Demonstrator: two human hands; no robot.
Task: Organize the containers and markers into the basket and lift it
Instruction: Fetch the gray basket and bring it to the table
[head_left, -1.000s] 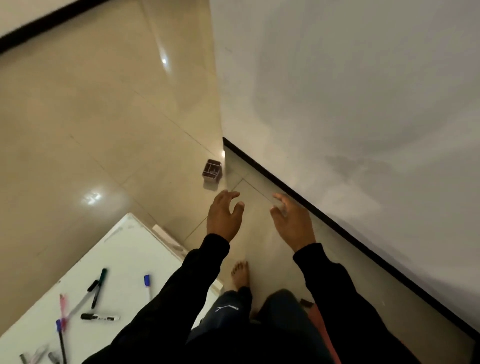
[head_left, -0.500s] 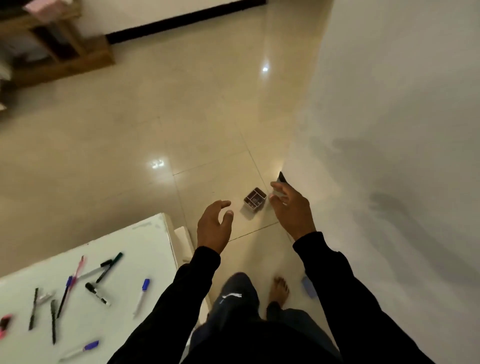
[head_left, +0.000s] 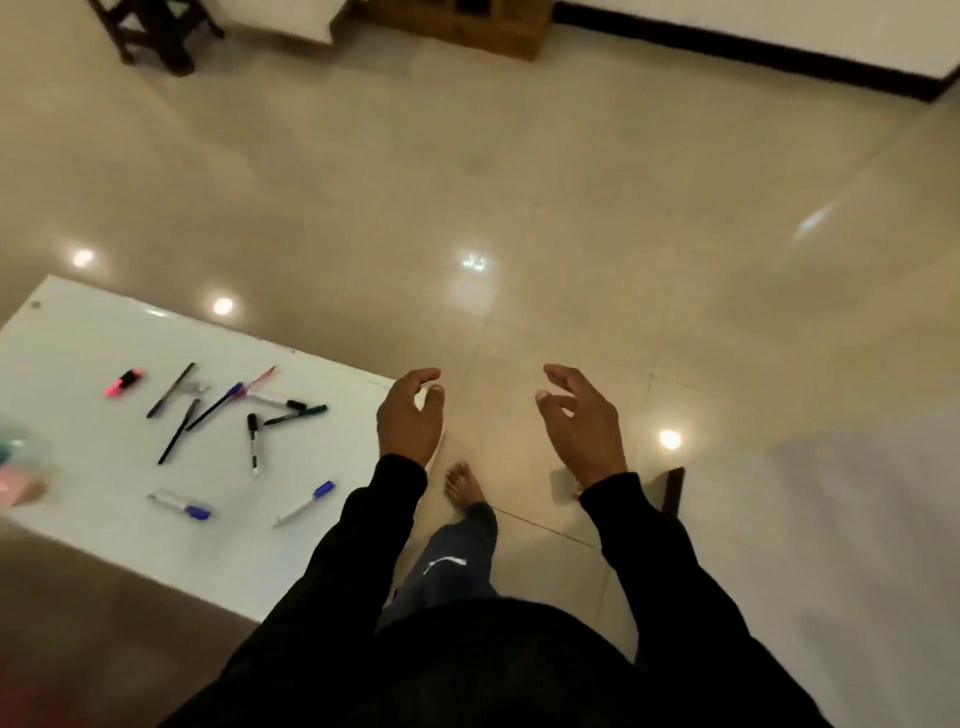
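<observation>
Several markers lie scattered on a white board-like table at the left: a pink highlighter, black pens, a green-capped marker, a black-capped marker and two blue-capped markers. Blurred green and pink shapes sit at the table's left edge. My left hand hovers at the table's right corner, empty, fingers curled apart. My right hand hangs over the floor, empty and apart. No basket is in view.
Glossy beige tiled floor spreads ahead with light reflections. Dark wooden furniture legs and a wooden cabinet base stand at the top. A wall with black skirting runs at the top right. My bare foot stands between my hands.
The view has swung left, away from the wall. The small dark container on the floor has left the view. More of the table and its markers shows. Both hands stay empty.
</observation>
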